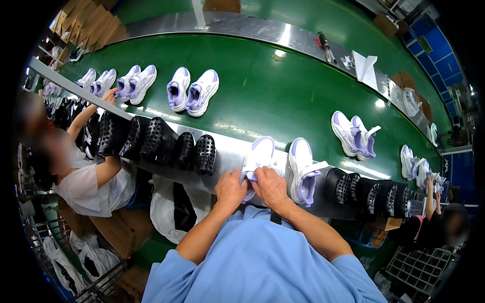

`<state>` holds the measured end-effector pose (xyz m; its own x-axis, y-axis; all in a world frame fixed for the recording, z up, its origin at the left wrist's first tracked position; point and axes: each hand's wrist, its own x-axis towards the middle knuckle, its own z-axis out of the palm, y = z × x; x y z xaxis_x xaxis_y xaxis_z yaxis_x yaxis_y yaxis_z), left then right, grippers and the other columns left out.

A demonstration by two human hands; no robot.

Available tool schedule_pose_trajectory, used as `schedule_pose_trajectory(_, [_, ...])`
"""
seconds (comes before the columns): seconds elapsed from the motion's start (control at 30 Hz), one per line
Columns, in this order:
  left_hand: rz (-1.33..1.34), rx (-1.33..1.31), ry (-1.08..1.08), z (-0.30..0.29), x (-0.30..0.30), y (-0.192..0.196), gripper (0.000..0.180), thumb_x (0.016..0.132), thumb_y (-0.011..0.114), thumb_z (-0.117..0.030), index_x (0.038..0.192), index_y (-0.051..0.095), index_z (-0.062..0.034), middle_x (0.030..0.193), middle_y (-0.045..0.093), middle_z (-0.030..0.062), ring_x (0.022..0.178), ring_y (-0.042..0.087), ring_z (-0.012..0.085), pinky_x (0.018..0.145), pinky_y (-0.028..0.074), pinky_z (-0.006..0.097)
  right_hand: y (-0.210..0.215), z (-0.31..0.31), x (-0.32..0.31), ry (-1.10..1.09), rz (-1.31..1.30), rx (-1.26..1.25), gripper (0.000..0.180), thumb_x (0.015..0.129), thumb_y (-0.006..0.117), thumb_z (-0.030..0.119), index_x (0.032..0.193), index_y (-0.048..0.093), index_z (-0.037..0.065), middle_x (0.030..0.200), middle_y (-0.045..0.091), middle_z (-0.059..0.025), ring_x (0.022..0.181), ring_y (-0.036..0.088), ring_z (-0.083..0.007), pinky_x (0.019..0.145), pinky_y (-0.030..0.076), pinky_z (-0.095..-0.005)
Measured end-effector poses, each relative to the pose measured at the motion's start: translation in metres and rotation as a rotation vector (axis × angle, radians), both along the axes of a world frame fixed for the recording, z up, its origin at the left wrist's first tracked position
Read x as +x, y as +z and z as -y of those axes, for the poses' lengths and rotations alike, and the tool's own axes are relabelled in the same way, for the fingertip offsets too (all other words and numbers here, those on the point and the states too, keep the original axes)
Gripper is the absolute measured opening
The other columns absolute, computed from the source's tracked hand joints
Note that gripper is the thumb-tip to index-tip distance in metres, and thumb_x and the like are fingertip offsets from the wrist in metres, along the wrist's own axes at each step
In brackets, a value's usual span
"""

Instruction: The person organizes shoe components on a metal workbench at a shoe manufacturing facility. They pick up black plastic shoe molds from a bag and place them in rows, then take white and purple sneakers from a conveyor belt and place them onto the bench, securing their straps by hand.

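A white and lilac sneaker (259, 154) rests on the metal rail (227, 151) at the near edge of the green conveyor belt (273, 86). My left hand (230, 189) and my right hand (270, 186) both grip its heel end, fingers closed around the opening. Its partner sneaker (303, 169) stands just to the right on the same rail, tongue pulled up, untouched.
Black perforated shoe lasts line the rail to the left (151, 139) and right (366, 189). More sneaker pairs sit on the belt (192, 91) (353, 134). A co-worker at left reaches a hand (108, 96) toward a pair; another person sits at far right (444, 222).
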<state>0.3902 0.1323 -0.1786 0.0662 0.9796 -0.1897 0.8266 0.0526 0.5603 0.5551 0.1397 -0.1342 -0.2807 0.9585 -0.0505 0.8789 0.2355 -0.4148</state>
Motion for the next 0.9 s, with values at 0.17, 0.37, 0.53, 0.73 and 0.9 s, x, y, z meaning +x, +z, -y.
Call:
schedule_pose_trajectory(0.17, [0.064,0.058,-0.078,-0.011,0.004,-0.020,0.019,0.091,0.070,-0.020,0.090,0.068,-0.0008,0.090,0.069,0.0222,0.083,0.068,0.0431,0.074,0.054,0.053,-0.014,0.003,0.008,-0.001,-0.017,0.081,0.026,0.083,0.076,0.017,0.098,0.058,0.007,0.092,0.064,-0.0112,0.088,0.068,-0.0313,0.069,0.057,-0.0453])
schedule_pose_trajectory(0.37, [-0.001,0.047,-0.135,-0.005,0.003,0.019,0.023,0.092,0.071,-0.021,0.094,0.065,0.0004,0.092,0.068,0.0222,0.083,0.068,0.0420,0.074,0.054,0.053,0.016,0.027,0.051,-0.214,-0.346,0.083,0.026,0.090,0.073,0.019,0.109,0.063,0.004,0.099,0.067,-0.0149,0.092,0.065,-0.0362,0.082,0.053,-0.0478])
schedule_pose_trajectory(0.53, [0.332,-0.072,-0.349,0.000,0.040,0.061,0.033,0.091,0.073,-0.024,0.110,0.065,0.0013,0.093,0.070,0.0218,0.085,0.071,0.0417,0.075,0.056,0.052,0.002,0.066,0.135,-0.981,-0.122,0.105,0.027,0.090,0.073,0.020,0.104,0.062,0.000,0.101,0.062,-0.0192,0.094,0.063,-0.0398,0.085,0.050,-0.0491])
schedule_pose_trajectory(0.73, [0.112,0.000,-0.381,-0.013,0.120,0.018,0.035,0.090,0.073,-0.024,0.106,0.061,0.0049,0.084,0.068,0.0263,0.075,0.071,0.0451,0.065,0.057,0.054,0.002,0.055,0.086,-1.017,-0.403,-0.557,0.045,0.092,0.076,0.025,0.122,0.056,-0.002,0.094,0.067,-0.0170,0.081,0.071,-0.0297,0.071,0.059,-0.0413])
schedule_pose_trajectory(0.9, [0.138,0.015,-0.373,-0.023,0.123,0.010,0.030,0.090,0.071,-0.020,0.103,0.061,0.0045,0.078,0.068,0.0263,0.073,0.071,0.0463,0.064,0.057,0.056,-0.004,0.029,0.126,-0.553,-0.295,0.053,0.044,0.081,0.076,0.017,0.121,0.065,0.001,0.120,0.062,-0.0222,0.117,0.058,-0.0395,0.101,0.050,-0.0448])
